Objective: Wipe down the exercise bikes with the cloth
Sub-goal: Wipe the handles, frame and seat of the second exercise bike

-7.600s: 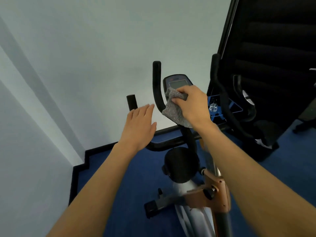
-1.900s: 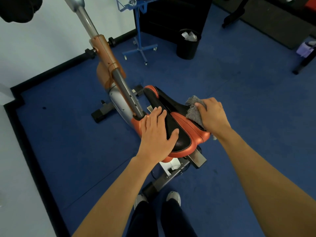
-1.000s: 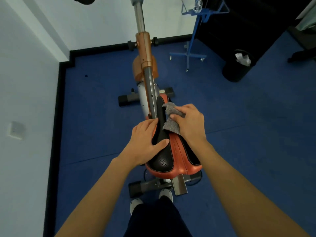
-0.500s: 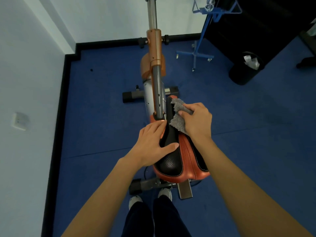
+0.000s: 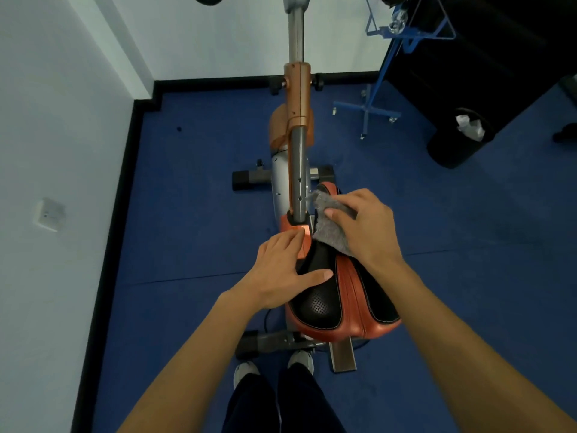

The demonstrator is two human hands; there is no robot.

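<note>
Right hand grip is closed on the fluffy grey microfibre cloth, pressing it onto the narrow front of the orange-and-black padded bike saddle, probably to scrub the nose. Left hand lies flat and open on the saddle's left side, holding nothing, likely steadying it against the wiping.

Floor: blue carpet. On it: exercise bike ctr; blue wheeled stand, black bin rt.
</note>
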